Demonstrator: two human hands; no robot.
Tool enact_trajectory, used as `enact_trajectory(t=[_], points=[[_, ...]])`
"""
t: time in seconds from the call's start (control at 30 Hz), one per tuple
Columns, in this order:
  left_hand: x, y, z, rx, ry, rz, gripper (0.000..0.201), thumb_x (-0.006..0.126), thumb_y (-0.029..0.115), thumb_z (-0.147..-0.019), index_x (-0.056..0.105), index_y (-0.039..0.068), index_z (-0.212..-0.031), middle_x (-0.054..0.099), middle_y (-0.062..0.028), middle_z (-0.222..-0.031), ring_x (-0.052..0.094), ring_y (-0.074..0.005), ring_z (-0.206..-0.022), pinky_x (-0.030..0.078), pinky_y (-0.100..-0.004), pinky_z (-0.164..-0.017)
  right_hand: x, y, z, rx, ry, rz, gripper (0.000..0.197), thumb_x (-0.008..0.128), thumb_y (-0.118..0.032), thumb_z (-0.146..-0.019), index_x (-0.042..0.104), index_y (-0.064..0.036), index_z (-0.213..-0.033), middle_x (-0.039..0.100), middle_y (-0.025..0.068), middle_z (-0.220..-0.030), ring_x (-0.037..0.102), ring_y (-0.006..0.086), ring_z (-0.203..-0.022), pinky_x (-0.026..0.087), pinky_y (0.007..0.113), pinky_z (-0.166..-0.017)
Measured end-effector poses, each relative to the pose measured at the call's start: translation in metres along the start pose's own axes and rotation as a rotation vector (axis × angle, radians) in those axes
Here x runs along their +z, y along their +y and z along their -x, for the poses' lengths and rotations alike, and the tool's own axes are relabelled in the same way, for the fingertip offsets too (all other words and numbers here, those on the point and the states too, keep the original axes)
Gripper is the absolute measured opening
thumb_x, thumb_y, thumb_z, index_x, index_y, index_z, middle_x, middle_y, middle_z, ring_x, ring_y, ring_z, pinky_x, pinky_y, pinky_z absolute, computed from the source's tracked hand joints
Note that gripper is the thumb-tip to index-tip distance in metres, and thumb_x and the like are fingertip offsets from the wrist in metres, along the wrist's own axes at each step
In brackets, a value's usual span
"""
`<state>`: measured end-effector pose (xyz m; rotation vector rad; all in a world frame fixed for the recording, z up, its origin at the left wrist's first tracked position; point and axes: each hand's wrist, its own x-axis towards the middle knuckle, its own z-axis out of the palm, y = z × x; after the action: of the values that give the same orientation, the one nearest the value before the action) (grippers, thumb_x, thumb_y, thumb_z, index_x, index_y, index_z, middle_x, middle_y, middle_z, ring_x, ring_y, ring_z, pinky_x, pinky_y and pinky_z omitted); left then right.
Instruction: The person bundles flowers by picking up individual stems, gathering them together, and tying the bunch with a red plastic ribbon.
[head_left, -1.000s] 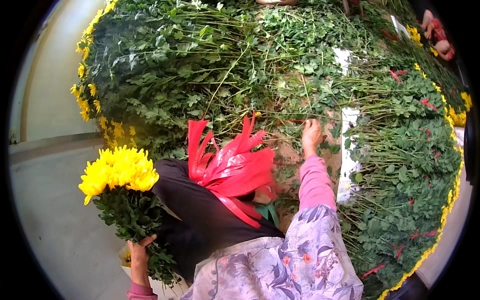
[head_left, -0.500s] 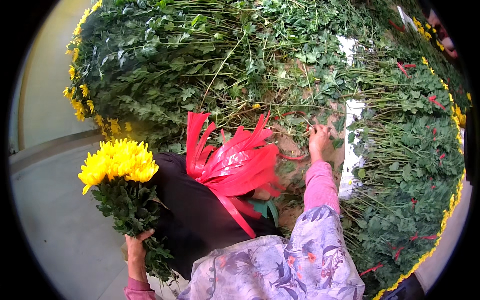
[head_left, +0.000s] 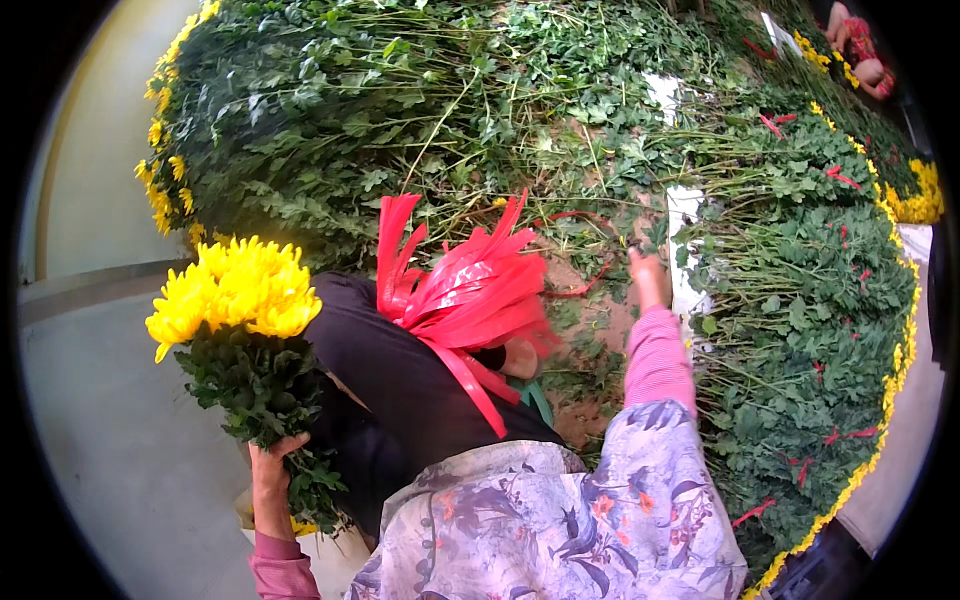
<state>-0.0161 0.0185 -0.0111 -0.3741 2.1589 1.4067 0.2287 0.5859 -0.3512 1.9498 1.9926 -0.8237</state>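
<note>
My left hand is closed round the stems of a bunch of yellow chrysanthemums. Their dense heads face up and away, over dark green leaves. My right hand reaches down over the brown ground, beside a white strip; its fingers are small and blurred, so their grip does not show. Left of it, a thin red band curves across loose leaves. Across my dark-clad leg lies a bundle of red plastic ribbons, fanned out at the far end.
Cut chrysanthemum stems are heaped at the far left. Along the right, bunches with red ties lie in a row, yellow heads outward. Another person's arm shows at the far right. A pale container stands below my left hand.
My right hand has shifted slightly right, away from the curved red band. The left hand still grips the bunch, now slightly higher in view. The whole view has moved a little.
</note>
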Motion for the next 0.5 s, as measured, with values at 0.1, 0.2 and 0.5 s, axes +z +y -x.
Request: enact_trajectory(t=[0.1, 0.2, 0.5], points=[[0.0, 0.002, 0.005, 0.014, -0.021, -0.011, 0.056, 0.07, -0.011, -0.057, 0.062, 0.002, -0.111, 0.062, -0.0041, -0.102, 0.06, -0.0219, -0.095, 0.052, -0.0345, -0.083, 0.066, -0.014, 0.042, 0.048, -0.091, 0.183, 0.047, 0.059, -0.047, -0.088, 0.069, -0.0058, -0.109, 0.062, 0.0233, -0.12, 0.058, 0.0383, -0.114, 0.046, 0.046, -0.094], [-0.016, -0.001, 0.002, -0.021, -0.01, 0.032, 0.053, 0.07, -0.011, -0.059, 0.062, 0.001, -0.11, 0.064, -0.0055, -0.1, 0.062, -0.0233, -0.093, 0.053, -0.0347, -0.082, 0.135, 0.029, 0.027, 0.049, 0.146, -0.215, 0.031, 0.059, -0.037, -0.091, 0.066, -0.0086, -0.101, 0.069, 0.0195, -0.096, 0.066, 0.0334, -0.083, 0.053, 0.042, -0.073], [-0.026, 0.005, 0.042, 0.17, -0.223, 0.228, 0.061, 0.062, -0.017, -0.064, 0.06, -0.002, -0.122, 0.062, -0.0157, -0.124, 0.059, -0.0281, -0.115, 0.05, -0.0346, -0.094, -0.04, -0.115, 0.071, -0.461, -0.13, -1.229, 0.022, 0.053, -0.028, -0.098, 0.058, -0.0077, -0.107, 0.063, 0.0065, -0.091, 0.059, 0.0133, -0.068, 0.047, 0.027, -0.052]])
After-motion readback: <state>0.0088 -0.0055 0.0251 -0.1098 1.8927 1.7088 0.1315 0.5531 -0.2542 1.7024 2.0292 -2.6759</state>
